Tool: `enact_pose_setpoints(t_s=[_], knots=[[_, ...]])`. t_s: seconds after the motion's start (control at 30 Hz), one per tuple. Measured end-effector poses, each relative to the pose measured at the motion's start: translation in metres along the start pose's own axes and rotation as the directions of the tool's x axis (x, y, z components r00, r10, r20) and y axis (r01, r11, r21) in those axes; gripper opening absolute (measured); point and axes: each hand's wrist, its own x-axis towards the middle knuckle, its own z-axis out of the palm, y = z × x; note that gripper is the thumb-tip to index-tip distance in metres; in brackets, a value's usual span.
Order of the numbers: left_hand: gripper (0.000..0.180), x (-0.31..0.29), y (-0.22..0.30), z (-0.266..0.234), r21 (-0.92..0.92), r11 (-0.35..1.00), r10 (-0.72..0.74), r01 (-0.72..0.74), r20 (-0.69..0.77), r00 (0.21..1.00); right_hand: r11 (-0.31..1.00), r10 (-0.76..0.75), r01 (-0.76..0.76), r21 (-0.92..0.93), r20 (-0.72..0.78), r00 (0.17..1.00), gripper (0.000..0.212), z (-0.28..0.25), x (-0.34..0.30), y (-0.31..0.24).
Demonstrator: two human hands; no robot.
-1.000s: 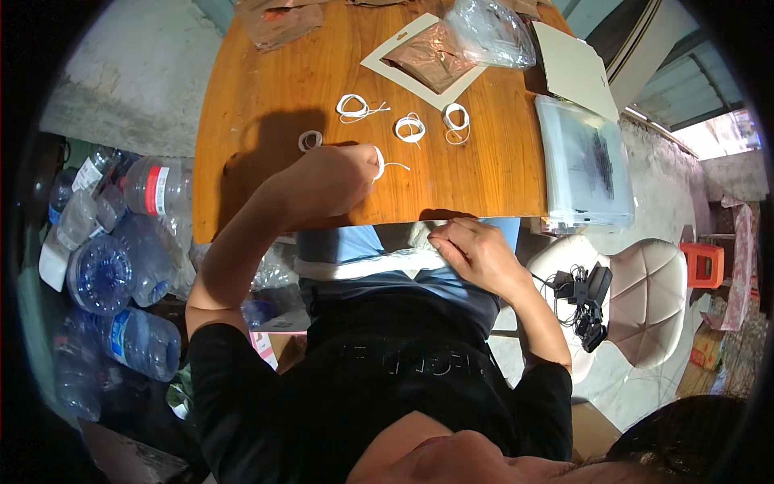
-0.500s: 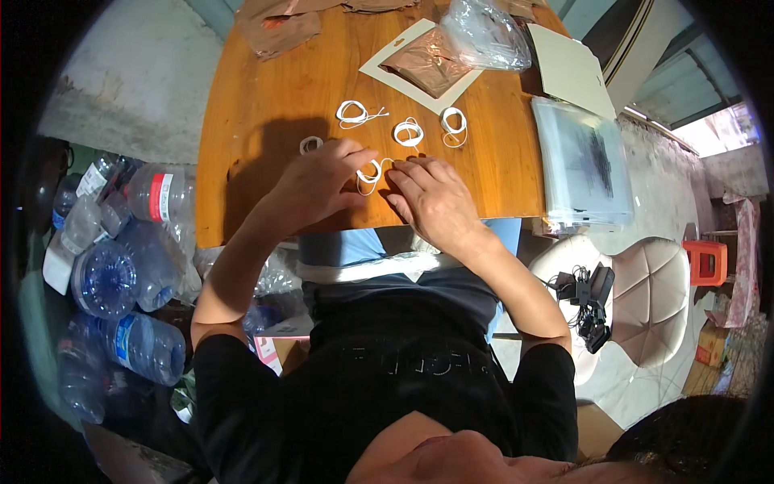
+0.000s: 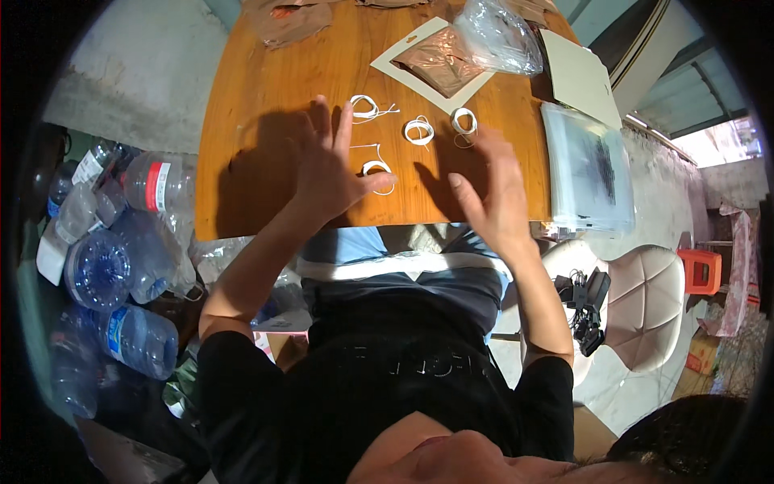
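So the left hand (image 3: 326, 173) has its fingers spread apart, thumb tip overlapping a white cord coil (image 3: 370, 166) near the front edge of the bench (image 3: 242, 97), can't tell if they touch. Right hand (image 3: 500, 189) has its fingers apart too, toward the front right corner. Three more white coils (image 3: 409, 133) sit farther back.

Four visible coiled white cords (image 3: 419, 141) lie apart on the wooden table (image 3: 282, 89).

The left hand (image 3: 329, 176) hides part of one white coil (image 3: 376, 165), while brown packaging (image 3: 292, 29) is cut off above.
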Motion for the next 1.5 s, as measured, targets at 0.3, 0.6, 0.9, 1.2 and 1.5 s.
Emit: enact_pose_setpoints(t_s=[0.3, 0.6, 0.9, 1.2, 1.5], knots=[[0.089, 0.003, 0.004, 0.032, -0.014, 0.968, 0.247, -0.250, -0.101, 0.964, 0.968, -0.054, 0.113, -0.223, 0.256, 0.965, 0.054, 0.052, 0.015, 0.021], [0.064, 0.085, -0.063, 0.057, 0.297, 0.955, 0.020, -0.020, 0.004, 1.000, 0.820, -0.292, 0.376, -0.431, 0.251, 0.923, 0.040, 0.109, 0.106, 0.018], [0.030, 0.038, -0.007, -0.023, -0.279, 0.880, 0.282, -0.386, -0.347, 0.894, 0.847, -0.279, -0.128, 0.516, 0.635, 0.720, 0.013, -0.011, -0.011, -0.017], [0.015, -0.096, 0.026, 0.056, -0.424, 0.893, 0.381, -0.152, 0.531, 0.757, 0.930, 0.145, -0.311, 0.193, 0.587, 0.797, 0.019, 0.072, -0.128, 0.052], [0.017, -0.087, 0.013, 0.124, -0.256, 0.965, 0.238, -0.052, 0.777, 0.583, 0.765, 0.077, -0.537, 0.355, 0.778, 0.624, 0.017, 0.127, -0.124, 0.071]])
